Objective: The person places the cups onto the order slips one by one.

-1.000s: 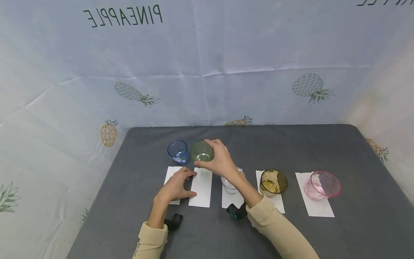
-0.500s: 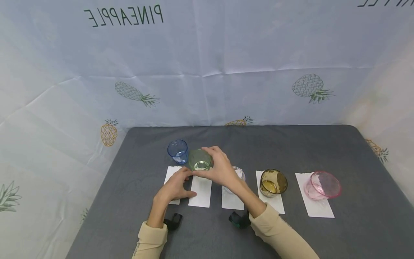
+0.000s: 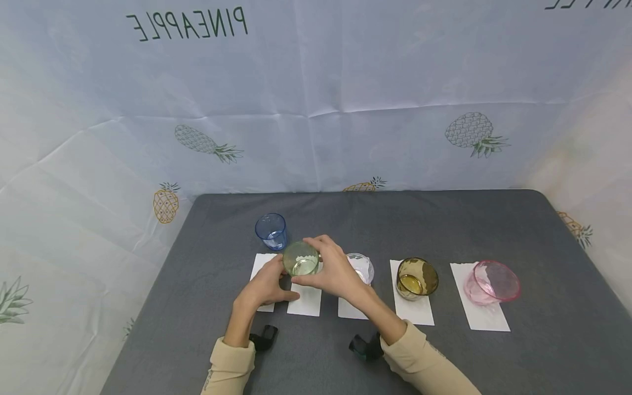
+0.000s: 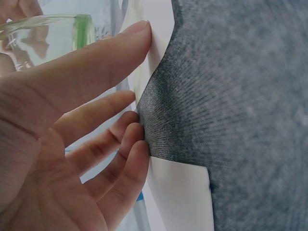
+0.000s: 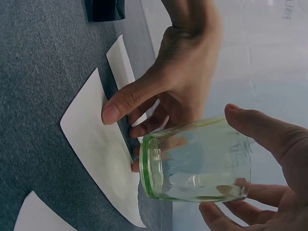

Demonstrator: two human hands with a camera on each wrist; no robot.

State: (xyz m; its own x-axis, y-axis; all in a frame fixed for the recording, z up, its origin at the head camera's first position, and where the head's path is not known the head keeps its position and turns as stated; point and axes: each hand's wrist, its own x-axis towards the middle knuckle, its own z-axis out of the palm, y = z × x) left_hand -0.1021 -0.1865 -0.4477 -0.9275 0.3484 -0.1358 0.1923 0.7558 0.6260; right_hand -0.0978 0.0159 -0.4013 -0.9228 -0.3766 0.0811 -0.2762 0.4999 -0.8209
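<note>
My right hand (image 3: pixel 336 269) grips a pale green glass (image 3: pixel 301 259) by its upper part, thumb on one side and fingers on the other. The glass is upright over the far end of a white paper strip (image 3: pixel 305 303); its thick green base (image 5: pixel 147 166) shows in the right wrist view. Whether the base touches the paper, I cannot tell. My left hand (image 3: pixel 264 283) rests at that strip, its thumb (image 4: pixel 137 33) on the paper edge and its other fingertips down beside it. Nothing is held in the left hand. Beyond it stands a blue glass (image 3: pixel 271 231).
Further right, a clear glass (image 3: pixel 362 267), an amber glass (image 3: pixel 417 278) and a pink glass (image 3: pixel 494 282) each stand on a white strip. Another strip (image 3: pixel 260 264) lies partly under my left hand. A pineapple-print curtain (image 3: pixel 316 148) hangs behind the grey table (image 3: pixel 568 307).
My right hand has brought the green glass nearer, from beside the blue glass to over the strip's far end. The left hand has stayed in place.
</note>
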